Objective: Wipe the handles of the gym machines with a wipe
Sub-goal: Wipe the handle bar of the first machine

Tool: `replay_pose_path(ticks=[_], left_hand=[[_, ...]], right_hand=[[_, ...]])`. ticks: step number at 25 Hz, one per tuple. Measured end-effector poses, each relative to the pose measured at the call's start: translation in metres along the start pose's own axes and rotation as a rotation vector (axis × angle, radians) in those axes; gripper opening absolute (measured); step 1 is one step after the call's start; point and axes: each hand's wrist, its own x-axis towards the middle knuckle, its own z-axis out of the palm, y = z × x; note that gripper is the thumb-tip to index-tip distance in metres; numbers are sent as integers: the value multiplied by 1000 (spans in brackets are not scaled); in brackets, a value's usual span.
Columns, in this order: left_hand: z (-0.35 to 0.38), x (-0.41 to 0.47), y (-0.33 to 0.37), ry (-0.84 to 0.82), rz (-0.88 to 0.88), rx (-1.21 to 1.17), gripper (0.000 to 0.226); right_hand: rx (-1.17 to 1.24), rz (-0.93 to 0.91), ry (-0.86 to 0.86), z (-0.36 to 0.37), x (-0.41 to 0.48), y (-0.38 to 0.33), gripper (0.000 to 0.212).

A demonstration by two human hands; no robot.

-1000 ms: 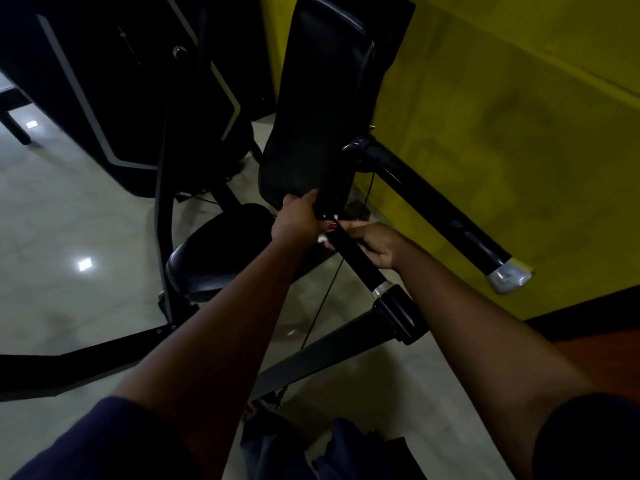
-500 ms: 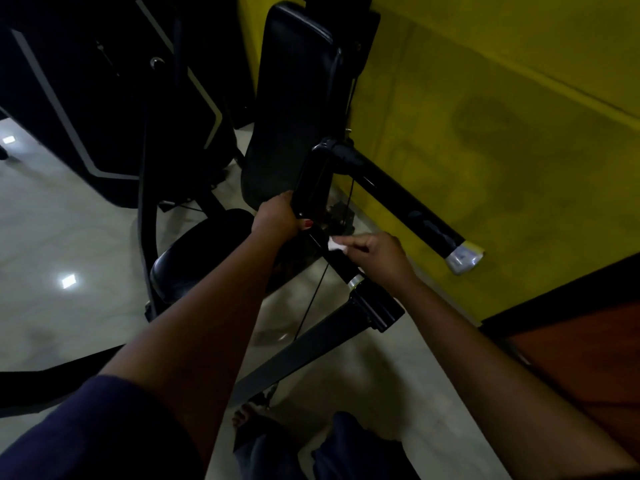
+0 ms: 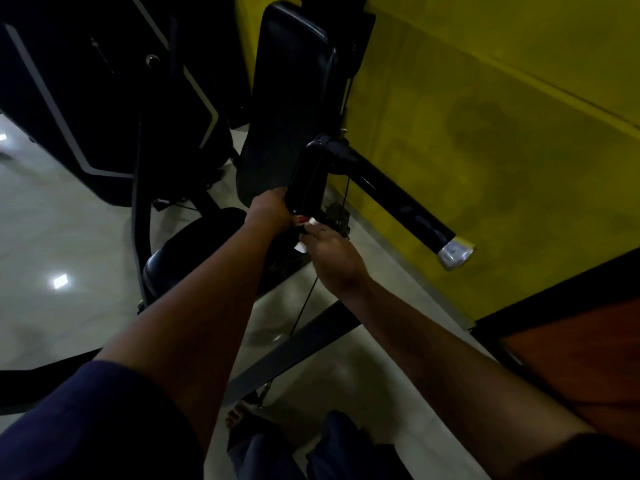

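Slid upward, the right hand [image 3: 329, 254] now lies just at 4 o'clock of the left hand [image 3: 268, 213], pinching the white wipe [image 3: 302, 247] against the black handle [image 3: 306, 192], which the left hand grasps higher up. Farther off, at 12 o'clock, stands the padded backrest [image 3: 287, 98].

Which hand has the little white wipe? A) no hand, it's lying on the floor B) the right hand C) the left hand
B: the white wipe pokes out from under the right hand, while the left hand only grips the black machine arm.
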Motion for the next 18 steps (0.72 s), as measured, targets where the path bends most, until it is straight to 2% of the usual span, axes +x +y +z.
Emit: replay_pose_path(ticks=[2, 4, 5, 6, 7, 11, 14, 16, 18], left_hand=[[-1, 2, -1, 4, -13, -37, 47], [-1, 4, -2, -4, -14, -33, 42], [0, 5, -3, -12, -9, -25, 40], [0, 7, -3, -22, -3, -25, 39], [-2, 7, -4, -30, 5, -29, 36], [-10, 9, -8, -73, 38, -33, 31], [-10, 8, -13, -118, 74, -38, 37], [-9, 8, -17, -108, 84, 3, 46], [-7, 5, -17, -42, 98, -48, 46]], right_hand=[[-276, -156, -65, 5, 8, -1, 28], [-618, -351, -263, 0, -4, -3, 38], [-719, -414, -381, -5, -16, -5, 37], [-763, -443, -427, -10, -28, -7, 27], [-768, -456, -411, -13, -35, -9, 16], [-710, -427, -352, 3, -13, -13, 14], [-566, -310, -297, 25, 24, -8, 11], [-512, -237, -231, 33, 33, -5, 20], [-298, -93, -70, 29, 23, 0, 22]])
